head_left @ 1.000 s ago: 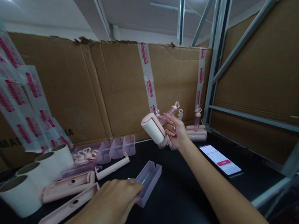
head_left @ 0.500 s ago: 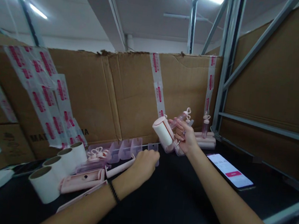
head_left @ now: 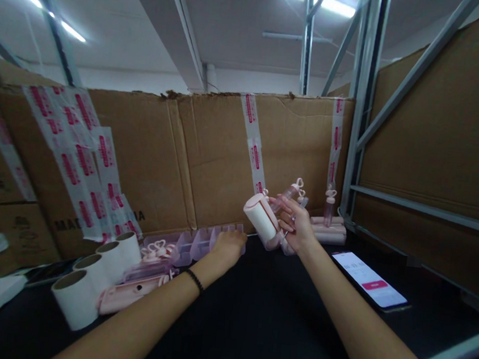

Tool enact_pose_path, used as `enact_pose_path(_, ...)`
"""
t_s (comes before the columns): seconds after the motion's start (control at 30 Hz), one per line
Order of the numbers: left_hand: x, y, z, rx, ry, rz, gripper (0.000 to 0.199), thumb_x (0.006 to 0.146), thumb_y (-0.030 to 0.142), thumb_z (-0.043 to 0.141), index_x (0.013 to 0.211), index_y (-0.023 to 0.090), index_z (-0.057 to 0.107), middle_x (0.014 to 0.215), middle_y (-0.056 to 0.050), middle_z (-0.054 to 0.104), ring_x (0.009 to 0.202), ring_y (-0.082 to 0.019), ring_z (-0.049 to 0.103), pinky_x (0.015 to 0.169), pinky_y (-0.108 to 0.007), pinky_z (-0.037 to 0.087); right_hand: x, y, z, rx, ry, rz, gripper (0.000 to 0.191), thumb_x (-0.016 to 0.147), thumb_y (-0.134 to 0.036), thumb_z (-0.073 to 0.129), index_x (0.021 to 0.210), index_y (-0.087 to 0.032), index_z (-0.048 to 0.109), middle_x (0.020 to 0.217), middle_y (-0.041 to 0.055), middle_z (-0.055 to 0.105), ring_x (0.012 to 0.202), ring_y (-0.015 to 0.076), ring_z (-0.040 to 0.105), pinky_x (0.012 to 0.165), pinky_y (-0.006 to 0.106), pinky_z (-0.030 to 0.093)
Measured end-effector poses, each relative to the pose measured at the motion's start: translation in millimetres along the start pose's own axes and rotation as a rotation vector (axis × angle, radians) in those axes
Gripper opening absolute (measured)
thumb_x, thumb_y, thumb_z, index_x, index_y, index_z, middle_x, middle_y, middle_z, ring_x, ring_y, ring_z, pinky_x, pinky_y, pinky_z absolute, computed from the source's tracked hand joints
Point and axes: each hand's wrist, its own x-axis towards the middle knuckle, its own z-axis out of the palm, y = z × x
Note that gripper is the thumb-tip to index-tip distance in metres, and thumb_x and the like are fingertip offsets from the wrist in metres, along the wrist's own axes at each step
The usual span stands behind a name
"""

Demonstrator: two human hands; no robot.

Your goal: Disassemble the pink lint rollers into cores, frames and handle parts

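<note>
A pink bottle (head_left: 288,194) is pinched by the right hand (head_left: 301,227), tilted beside a white roll (head_left: 263,218), apparently so both are kept together. The left hand's (head_left: 229,247) fingers are curled at lilac trays (head_left: 200,245), seemingly lined up for order; whether one's gripped can't be told.

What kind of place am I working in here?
Probably a warehouse or small workshop: metal rack posts rise around the dark work surface, taped cardboard walls it in, and white rolls stand at the left.

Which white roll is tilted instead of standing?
The pink-ended roll beside the right hand; the other white rolls stand upright in a row at left.
</note>
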Motion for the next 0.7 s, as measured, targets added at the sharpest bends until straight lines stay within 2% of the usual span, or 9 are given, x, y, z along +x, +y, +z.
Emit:
enact_pose_path(0.13, 3.1, -3.1, 3.0, -0.090, 0.001, -0.083, 0.034, 0.098, 0.034, 0.063, 0.128, 0.018, 0.061, 0.130, -0.011, 0.063, 0.109, -0.025, 0.066, 0.091, -0.046, 0.058, -0.6, 1.2, 0.4, 0.016, -0.006, 0.012, 0.028, 0.073, -0.024, 0.081, 0.094, -0.014, 0.066, 0.102, 0.0134, 0.080, 0.032, -0.0031, 0.024, 0.024, 0.010, 0.020)
enact_pose_path(0.27, -3.9, -5.0, -3.3, -0.259, 0.078, -0.106, 0.035, 0.098, 0.034, 0.063, 0.128, 0.017, 0.061, 0.129, -0.011, 0.063, 0.109, -0.025, 0.066, 0.091, -0.047, 0.058, -2.6, -0.2, 3.9, 0.049, -0.024, 0.028, 0.024, 0.075, -0.024, 0.080, 0.092, -0.016, 0.065, 0.098, 0.0083, 0.080, 0.032, -0.0027, 0.023, 0.024, 0.009, 0.020)
enact_pose_path(0.33, -11.7, -3.4, -11.4, -0.380, 0.153, -0.097, 0.038, 0.094, 0.035, 0.068, 0.127, 0.017, 0.061, 0.123, -0.010, 0.066, 0.106, -0.025, 0.067, 0.091, -0.046, 0.057, -4.4, -1.3, 7.9, 0.068, -0.048, 0.049, 0.022, 0.077, -0.025, 0.080, 0.091, -0.016, 0.065, 0.094, 0.0060, 0.080, 0.032, -0.0025, 0.022, 0.024, 0.009, 0.021)
enact_pose_path(0.4, -21.9, 0.7, -21.7, -0.527, 0.245, -0.071, 0.051, 0.083, 0.035, 0.079, 0.126, 0.017, 0.058, 0.113, -0.009, 0.068, 0.101, -0.025, 0.067, 0.091, -0.043, 0.055, -7.6, -0.8, 13.7, 0.088, -0.082, 0.074, 0.021, 0.078, -0.026, 0.080, 0.090, -0.017, 0.065, 0.088, 0.0035, 0.078, 0.033, -0.0021, 0.021, 0.024, 0.009, 0.021)
enact_pose_path(0.5, -39.0, 10.0, -37.4, -0.767, 0.385, -0.028, 0.062, 0.077, 0.039, 0.082, 0.128, 0.018, 0.052, 0.117, -0.010, 0.068, 0.100, -0.025, 0.066, 0.088, -0.037, 0.054, -15.4, 5.2, 24.6, 0.110, -0.138, 0.116, 0.022, 0.079, -0.028, 0.080, 0.093, -0.017, 0.066, 0.076, -0.0014, 0.073, 0.033, -0.0015, 0.018, 0.024, 0.008, 0.021)
enact_pose_path(0.6, -54.1, 18.7, -49.0, -0.970, 0.514, -0.007, 0.059, 0.081, 0.041, 0.077, 0.129, 0.020, 0.051, 0.127, -0.011, 0.066, 0.104, -0.024, 0.067, 0.090, -0.034, 0.053, -26.5, 17.4, 35.6, 0.121, -0.185, 0.160, 0.027, 0.080, -0.029, 0.081, 0.100, -0.019, 0.066, 0.064, -0.0066, 0.064, 0.034, -0.0002, 0.016, 0.025, 0.008, 0.021)
enact_pose_path(0.7, -66.3, 24.1, -53.8, -1.110, 0.620, -0.054, 0.046, 0.082, 0.037, 0.076, 0.121, 0.020, 0.057, 0.119, -0.008, 0.070, 0.104, -0.024, 0.068, 0.091, -0.032, 0.053, -38.0, 30.6, 44.3, 0.118, -0.209, 0.192, 0.029, 0.079, -0.029, 0.082, 0.102, -0.021, 0.066, 0.056, -0.0099, 0.054, 0.034, 0.0013, 0.014, 0.026, 0.008, 0.021)
